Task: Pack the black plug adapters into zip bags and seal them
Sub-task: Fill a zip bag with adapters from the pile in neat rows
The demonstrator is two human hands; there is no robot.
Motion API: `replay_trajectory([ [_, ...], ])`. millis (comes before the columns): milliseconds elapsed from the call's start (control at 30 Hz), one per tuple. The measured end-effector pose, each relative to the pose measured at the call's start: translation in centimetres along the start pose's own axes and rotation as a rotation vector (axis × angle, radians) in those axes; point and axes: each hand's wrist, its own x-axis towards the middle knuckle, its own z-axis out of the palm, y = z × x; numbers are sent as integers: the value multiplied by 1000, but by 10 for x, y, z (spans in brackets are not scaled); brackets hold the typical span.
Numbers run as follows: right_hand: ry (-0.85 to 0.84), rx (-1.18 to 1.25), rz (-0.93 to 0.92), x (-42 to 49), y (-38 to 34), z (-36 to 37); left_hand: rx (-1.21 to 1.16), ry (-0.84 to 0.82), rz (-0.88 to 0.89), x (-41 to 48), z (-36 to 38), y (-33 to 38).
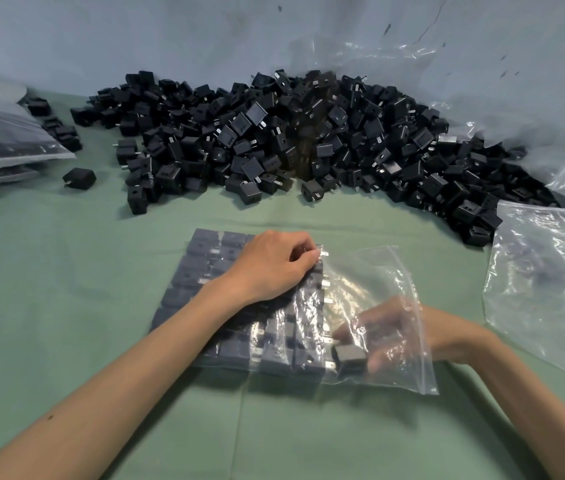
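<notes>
1. The zip bag [395,271] lies flat on the green cloth [101,306] right in front of the person. Its mouth faces the R side, prob. so the R hand can feed straight in.
2. The packed adapters [201,268] fill most of the bag in tight rows, prongs toward the mouth. Flat rows keep the bag thin and should make sealing easier.
3. The left hand [274,268] sits on top of the bag, wrist resting on the rows. Its fingers are curled in tight, and thumb + forefinger seem to nip the film at the far row's prong edge. My read: it pins the rows so they don't slide and keeps the film taut.
4. The right hand [395,330] is inside the bag mouth, seen through the film. Thumb + fingers are narrow, gripping a single adapter [350,355] just beside the near end of the last row.
5. Step in hand, imo: slotting that piece into the next row. The clear part of the bag still has space, so it's not ready to seal yet.
6. The adapter pile [274,133] sits at the back, within reach for refills.
7. The filled bags [4,133] are stacked far L, and the empty bags [544,271] lie to the R, so stock and done work stay on separate sides.
8. Risk: prongs may snag the thin film as the piece goes in.
</notes>
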Motion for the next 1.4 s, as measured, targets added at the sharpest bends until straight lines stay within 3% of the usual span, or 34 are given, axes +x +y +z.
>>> replay_trajectory([
  [133, 67, 85, -18, 0, -3, 3, 8, -1, -2, 0, 1, 0],
  [300, 6, 118, -17, 0, -10, 6, 1, -18, -15, 1, -1, 2],
  [467, 10, 158, 16, -3, -11, 4, -197, -230, -118, 12, -21, 3],
  [533, 0, 159, 42, -4, -10, 4, -240, -161, -162, 30, -28, -5],
  [633, -10, 178, 68, -5, -9, 3, -38, 219, -294, 70, -29, -29],
  [667, -10, 182, 70, -6, -8, 2, 78, 275, -345, 81, -28, -39],
  [767, 26, 141, 87, -11, -3, -7, 303, 179, -438, 96, -28, -66],
  [867, 152, 116, 104, -17, 1, -19, 359, 139, -456, 99, -24, -75],
  [1000, 378, 20, 216, -21, 3, -33, 281, 125, -321, 90, -25, -53],
  [1067, 659, -187, 282, -22, -1, -39, 190, 127, -155, 77, -26, -27],
  [1133, 931, -120, 194, -23, -13, -40, 66, 132, 39, 57, -23, 9],
  [1167, 958, 31, 108, -23, -23, -38, 3, 129, 136, 45, -19, 28],
  [1233, 799, 268, -21, -24, -43, -29, -94, 127, 306, 21, -8, 60],
  [1300, 677, 228, -83, -20, -55, -15, -167, 159, 395, 3, 5, 82],
  [1400, 730, 17, -117, -19, -63, -7, -210, 203, 413, -13, 14, 91],
])
